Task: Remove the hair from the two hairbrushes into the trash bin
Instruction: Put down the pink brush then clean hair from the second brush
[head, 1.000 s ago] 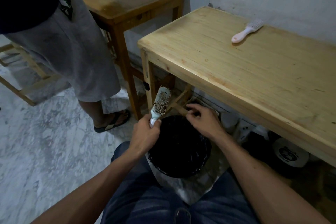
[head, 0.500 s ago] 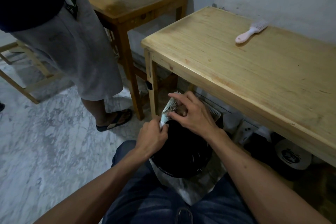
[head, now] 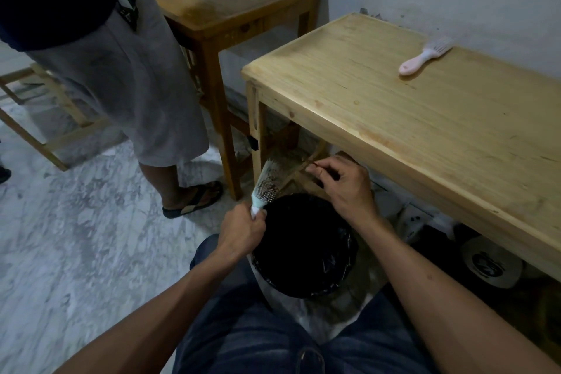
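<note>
A pale blue hairbrush with dark hair tangled in its bristles stands tilted above the far left rim of the trash bin. My left hand grips its handle. My right hand hovers over the bin's far rim, to the right of the brush, thumb and forefinger pinched on what looks like a thin tuft of hair. The trash bin, lined with a black bag, sits on the floor between my knees. A pink hairbrush lies on the light wooden table at the far right.
Another person in grey shorts and sandals stands at the left beside a darker wooden table carrying blue and pink boxes. A wooden frame lies on the marble floor. Pale containers sit under the light table.
My right hand went from the bin's rim onto the brush bristles, then pulled away to the right with its fingers pinched. The brush has stayed over the bin in my left hand.
</note>
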Demonstrator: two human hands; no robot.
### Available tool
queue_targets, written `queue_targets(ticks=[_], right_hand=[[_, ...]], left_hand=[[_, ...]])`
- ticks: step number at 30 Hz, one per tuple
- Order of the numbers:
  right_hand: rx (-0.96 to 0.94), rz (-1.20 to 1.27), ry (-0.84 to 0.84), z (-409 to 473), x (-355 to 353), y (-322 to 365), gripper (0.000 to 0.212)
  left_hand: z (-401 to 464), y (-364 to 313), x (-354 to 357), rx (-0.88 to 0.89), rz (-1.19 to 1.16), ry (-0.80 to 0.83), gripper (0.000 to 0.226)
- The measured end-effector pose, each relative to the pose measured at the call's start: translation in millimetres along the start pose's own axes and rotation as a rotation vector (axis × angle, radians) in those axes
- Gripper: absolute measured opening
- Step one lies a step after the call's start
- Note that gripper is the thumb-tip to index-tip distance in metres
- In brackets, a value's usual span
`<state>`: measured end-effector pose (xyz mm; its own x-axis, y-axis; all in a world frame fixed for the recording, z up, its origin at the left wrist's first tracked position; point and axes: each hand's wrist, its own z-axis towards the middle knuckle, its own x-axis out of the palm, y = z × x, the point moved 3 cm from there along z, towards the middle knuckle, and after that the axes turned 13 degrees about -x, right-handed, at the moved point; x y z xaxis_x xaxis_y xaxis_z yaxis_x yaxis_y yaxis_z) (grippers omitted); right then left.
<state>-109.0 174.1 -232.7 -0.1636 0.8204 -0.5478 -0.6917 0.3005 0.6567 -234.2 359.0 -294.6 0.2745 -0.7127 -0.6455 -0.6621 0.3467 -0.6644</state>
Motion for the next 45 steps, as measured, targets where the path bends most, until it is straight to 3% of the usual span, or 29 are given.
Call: queue_targets(ticks=[3,5,8,11,16,18,20,25,28,33,45], right_hand=[[0.201,-0.136,0.113,-14.6,-1.6,-16.0,0.016],[0.328,-0.283,0.280,-28.4,-1.8,-29.6,0.018],[0.352,-0.396,0.492,-45.9,4.4,-43.1,0.018],[0.404,-0.339,0.617,-52.2,9.4,-45.4,0.016],[0.507,-0.447,0.759,-46.4,8.0,-45.5,0.019],[0.566,-0.273,0.740,-40.0,9.1,-44.1,0.049],[0.581,0.009,0.612,-31.0,11.0,-36.7,0.067],[0.599,0.471,0.377,-16.9,18.3,-16.9,0.069],[0.513,0.412,0.431,-16.7,21.4,-17.2,0.034],[0.523,0.303,0.320,-24.1,21.2,-22.8,0.014],[0.625,-0.099,0.591,-34.5,13.9,-36.9,0.013]], left_hand=[[2.0,-0.3,-5.4,-0.001,-0.048,-0.035,0.019],[-0.3,-3.2,-10.3,0.011,-0.061,-0.071,0.018],[-4.1,-8.9,-15.0,0.054,-0.091,-0.114,0.017],[-7.7,-14.7,-13.3,0.099,-0.096,-0.111,0.015],[-14.9,-23.3,-7.8,0.176,-0.063,-0.101,0.013],[-16.9,-27.1,-6.6,0.208,-0.047,-0.093,0.011],[-17.1,-29.9,-4.2,0.231,-0.040,-0.077,0.011],[-16.2,-36.2,1.2,0.276,0.019,-0.062,0.017],[-16.2,-38.3,3.5,0.298,0.043,-0.058,0.017],[-14.3,-35.6,0.0,0.283,0.030,-0.074,0.017],[-11.6,-33.9,-1.2,0.268,-0.025,-0.100,0.018]])
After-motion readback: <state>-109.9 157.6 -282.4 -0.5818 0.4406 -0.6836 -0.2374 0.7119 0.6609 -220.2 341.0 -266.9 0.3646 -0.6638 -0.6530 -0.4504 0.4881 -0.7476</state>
